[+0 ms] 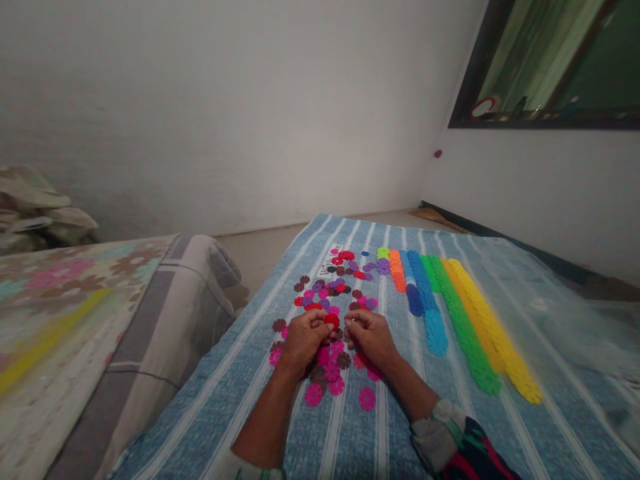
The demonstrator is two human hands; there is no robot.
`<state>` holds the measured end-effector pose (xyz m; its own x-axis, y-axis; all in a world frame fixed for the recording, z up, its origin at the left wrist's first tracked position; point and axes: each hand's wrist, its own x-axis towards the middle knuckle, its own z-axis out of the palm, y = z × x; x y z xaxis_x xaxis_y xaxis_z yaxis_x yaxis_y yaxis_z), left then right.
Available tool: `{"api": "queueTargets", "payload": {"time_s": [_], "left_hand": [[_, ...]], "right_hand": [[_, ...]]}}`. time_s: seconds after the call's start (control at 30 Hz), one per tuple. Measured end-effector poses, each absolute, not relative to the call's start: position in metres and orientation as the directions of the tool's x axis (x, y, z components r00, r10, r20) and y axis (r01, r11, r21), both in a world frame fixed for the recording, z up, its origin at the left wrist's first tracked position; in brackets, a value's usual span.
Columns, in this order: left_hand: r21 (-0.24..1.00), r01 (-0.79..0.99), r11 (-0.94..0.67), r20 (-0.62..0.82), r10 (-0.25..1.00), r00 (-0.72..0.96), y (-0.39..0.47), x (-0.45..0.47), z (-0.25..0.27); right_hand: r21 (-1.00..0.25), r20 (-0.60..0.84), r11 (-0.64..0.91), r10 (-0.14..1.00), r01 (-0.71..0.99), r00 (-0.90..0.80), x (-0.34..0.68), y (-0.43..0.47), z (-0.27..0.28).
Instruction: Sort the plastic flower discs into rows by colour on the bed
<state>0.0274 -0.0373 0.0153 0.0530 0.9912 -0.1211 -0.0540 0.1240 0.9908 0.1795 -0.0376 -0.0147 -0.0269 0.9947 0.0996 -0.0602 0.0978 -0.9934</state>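
My left hand (306,339) pinches a red notched plastic disc (332,321) between thumb and fingertips. Just to its right is my right hand (371,337), its thumb and fingers drawn together; whether anything small is between them I cannot make out. Under and around both hands lie loose flower-shaped discs in pink, brown, red, purple and black, such as a pink disc (367,399) near me and a brown disc (279,325) at the left. Some overlap, and some are partly covered by my hands.
On the striped blue cloth (210,407), overlapping rows of discs run at the right: a yellow row (500,333), a green row (465,340), blue ones and a short orange row (397,270). Clear plastic (585,333) lies farther right. A covered surface (165,293) stands at the left.
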Motion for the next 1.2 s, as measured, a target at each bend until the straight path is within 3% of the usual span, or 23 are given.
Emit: {"api": "queueTargets", "payload": {"time_s": [0.3,0.57,0.7,0.8,0.87,1.07,1.2], "left_hand": [[0.996,-0.061,0.062,-0.055,0.992,0.116,-0.04,0.033,0.015],[0.986,-0.103,0.134,-0.124,0.987,0.1,-0.044,0.032,0.019],[0.988,-0.144,0.062,-0.085,0.984,-0.155,-0.034,0.012,0.023],[0.966,-0.256,-0.042,-0.083,0.884,-0.46,-0.024,-0.007,0.025],[0.95,-0.296,-0.095,-0.099,0.809,-0.579,-0.019,-0.017,0.025],[0.937,-0.324,-0.127,-0.119,0.759,-0.641,-0.016,-0.024,0.023],[0.94,-0.321,-0.115,-0.127,0.757,-0.641,-0.015,-0.023,0.02]], "right_hand": [[-0.989,0.14,0.134,0.984,-0.058,-0.11,0.181,-0.038,-0.014],[-0.987,0.15,0.141,0.981,-0.08,-0.119,0.183,-0.039,-0.013],[-0.984,0.133,0.144,0.986,-0.102,0.103,0.204,-0.028,-0.007],[-0.975,0.118,0.171,0.941,-0.143,0.318,0.223,-0.018,-0.007],[-0.97,0.086,0.165,0.921,-0.18,0.379,0.231,-0.014,-0.01],[-0.968,0.031,0.128,0.915,-0.216,0.401,0.236,-0.012,-0.019],[-0.984,0.176,0.175,0.907,0.039,0.384,0.235,-0.014,-0.021]]}}
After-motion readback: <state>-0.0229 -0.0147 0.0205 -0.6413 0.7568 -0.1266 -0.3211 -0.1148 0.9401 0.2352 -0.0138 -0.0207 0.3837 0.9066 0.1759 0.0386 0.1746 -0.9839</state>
